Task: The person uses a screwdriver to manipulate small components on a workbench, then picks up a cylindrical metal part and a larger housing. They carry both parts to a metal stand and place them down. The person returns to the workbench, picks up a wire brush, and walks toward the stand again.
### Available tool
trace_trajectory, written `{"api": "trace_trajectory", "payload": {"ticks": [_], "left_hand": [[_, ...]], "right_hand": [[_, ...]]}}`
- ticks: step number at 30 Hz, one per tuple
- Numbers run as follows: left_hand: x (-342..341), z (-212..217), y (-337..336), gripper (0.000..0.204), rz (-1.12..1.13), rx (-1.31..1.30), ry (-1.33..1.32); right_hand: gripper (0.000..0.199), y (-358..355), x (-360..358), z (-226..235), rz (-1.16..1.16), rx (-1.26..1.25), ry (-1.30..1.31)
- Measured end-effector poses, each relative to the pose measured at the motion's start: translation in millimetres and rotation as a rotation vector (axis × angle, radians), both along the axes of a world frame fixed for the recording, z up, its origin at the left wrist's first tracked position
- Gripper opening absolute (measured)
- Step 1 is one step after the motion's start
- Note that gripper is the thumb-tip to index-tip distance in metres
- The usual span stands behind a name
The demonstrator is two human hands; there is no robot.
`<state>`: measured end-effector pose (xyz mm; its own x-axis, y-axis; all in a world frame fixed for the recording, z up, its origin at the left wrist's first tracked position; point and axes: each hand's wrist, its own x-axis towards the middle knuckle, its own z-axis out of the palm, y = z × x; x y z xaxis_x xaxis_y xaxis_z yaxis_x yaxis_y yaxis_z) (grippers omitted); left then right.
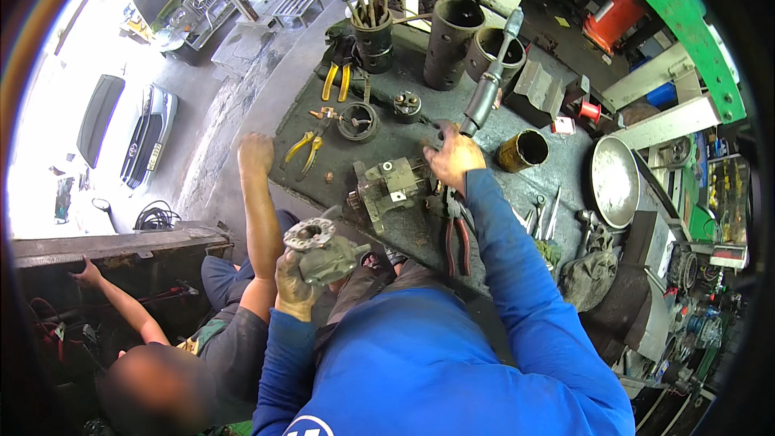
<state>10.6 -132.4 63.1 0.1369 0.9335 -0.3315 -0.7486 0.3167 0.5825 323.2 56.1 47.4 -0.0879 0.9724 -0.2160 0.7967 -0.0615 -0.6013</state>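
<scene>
My left hand [295, 287] is closed around a grey cast-metal housing [337, 263] with a round, holed flange on top, held off the bench's near edge. My right hand [457, 158] is closed at the lower end of a long cylindrical air tool [482, 100] with a hose at its upper end; some of its fingers are hidden. Just left of that hand, a second metal housing [389, 191] lies on the dark bench [323, 186]. Red-handled pliers [458, 244] lie below my right hand, partly under the forearm.
Yellow-handled pliers [305, 152], a ring-shaped part [358, 122] and a small round part [407, 105] lie on the left. Behind stand a tool-filled can [374, 47] and a tall metal cylinder [449, 42]. A metal bowl [615, 182] is at right. Another person's forearm [257, 226] rises at left.
</scene>
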Motion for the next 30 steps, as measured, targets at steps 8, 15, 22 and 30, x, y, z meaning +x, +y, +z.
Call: {"api": "trace_trajectory", "payload": {"ticks": [8,15,22,30], "left_hand": [[-15.1,-26.1,-28.2,0.086,0.192,-0.121,-0.19],[-13.5,-18.0,-6.9,0.092,0.102,-0.016,-0.182],[-8.6,-15.3,38.5,0.095,0.021,0.047,-0.26],[-6.5,-14.1,109.6,0.104,-0.214,0.383,-0.42]], "right_hand": [[0.101,87.9,-23.1,-66.5,0.013,0.135,0.224],[0.061,93.8,-30.9,-74.4,-0.153,0.13,0.707],[0.039,58.1,-28.8,-10.9,-0.148,-0.231,1.202],[0.052,33.7,-74.5,37.7,-0.01,-0.329,1.233]]}}
